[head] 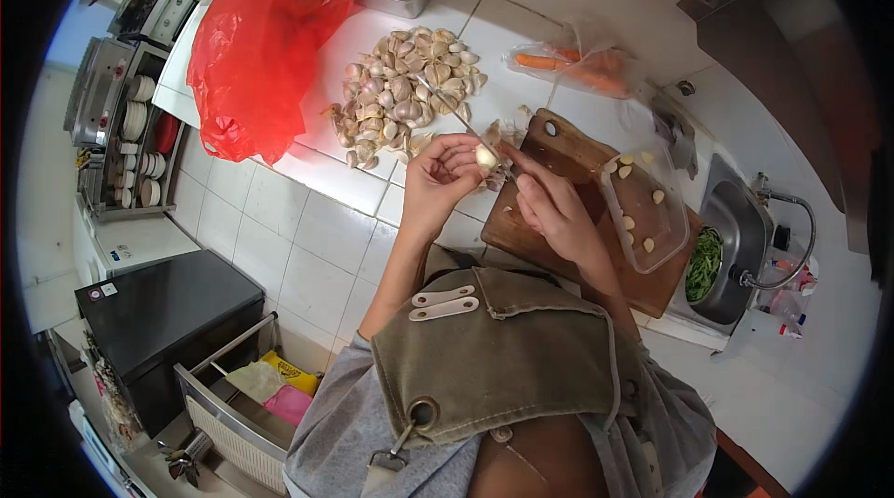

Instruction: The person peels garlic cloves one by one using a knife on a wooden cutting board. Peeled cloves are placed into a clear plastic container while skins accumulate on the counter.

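Observation:
Between the fingertips of my left hand (447, 173) is a partly peeled garlic clove (486, 156). My right hand (548, 201) grips a knife (450, 109), whose blade crosses the clove and points toward the pile of unpeeled garlic cloves (401, 89) on the white tiled counter. Papery skins lie around and beyond my hands. Right of my right hand, a clear plastic container (653, 243) holds several peeled cloves and rests on a wooden cutting board (506, 219). The knife handle is mostly hidden in my palm.
A red plastic bag (258, 58) and a metal tray (412, 6) stand beyond the pile. Carrots in a clear bag (573, 65) lie near the wall. At the right, a steel sink (737, 267) holds leafy greens (704, 267). A dish rack (136, 135) stands at the far left.

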`<state>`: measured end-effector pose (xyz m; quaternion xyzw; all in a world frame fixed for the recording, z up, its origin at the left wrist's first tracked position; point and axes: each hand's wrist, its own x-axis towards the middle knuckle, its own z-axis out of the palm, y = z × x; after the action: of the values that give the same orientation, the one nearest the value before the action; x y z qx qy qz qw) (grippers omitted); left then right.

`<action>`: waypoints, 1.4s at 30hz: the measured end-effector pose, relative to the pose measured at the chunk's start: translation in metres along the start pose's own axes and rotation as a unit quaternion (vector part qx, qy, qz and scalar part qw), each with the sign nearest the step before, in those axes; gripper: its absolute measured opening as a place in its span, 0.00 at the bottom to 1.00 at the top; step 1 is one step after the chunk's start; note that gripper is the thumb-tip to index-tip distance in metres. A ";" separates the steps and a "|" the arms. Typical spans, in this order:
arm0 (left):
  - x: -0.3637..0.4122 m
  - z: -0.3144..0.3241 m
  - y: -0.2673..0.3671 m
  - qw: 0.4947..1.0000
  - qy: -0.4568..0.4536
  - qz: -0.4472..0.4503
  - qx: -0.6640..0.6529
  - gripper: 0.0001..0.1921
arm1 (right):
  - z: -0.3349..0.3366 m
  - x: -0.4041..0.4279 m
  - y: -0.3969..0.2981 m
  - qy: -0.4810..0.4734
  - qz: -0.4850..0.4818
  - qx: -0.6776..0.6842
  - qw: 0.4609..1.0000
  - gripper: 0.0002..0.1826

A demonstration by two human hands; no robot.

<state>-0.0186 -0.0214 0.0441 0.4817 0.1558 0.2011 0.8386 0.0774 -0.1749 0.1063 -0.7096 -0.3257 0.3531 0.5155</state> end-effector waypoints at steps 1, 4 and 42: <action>-0.001 -0.001 -0.001 1.000 -0.011 0.008 0.009 0.19 | -0.001 0.001 0.000 0.006 0.016 -0.012 1.000 0.24; 0.000 0.001 0.004 1.000 -0.017 -0.009 -0.011 0.19 | -0.004 0.003 0.001 -0.002 0.040 0.011 0.999 0.25; 0.003 0.015 0.001 0.997 0.073 -0.014 0.006 0.16 | 0.006 0.006 0.009 -0.006 0.072 0.169 0.983 0.25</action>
<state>-0.0098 -0.0306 0.0521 0.4686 0.2246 0.2231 0.8247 0.0763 -0.1689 0.0958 -0.6320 -0.2125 0.4438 0.5987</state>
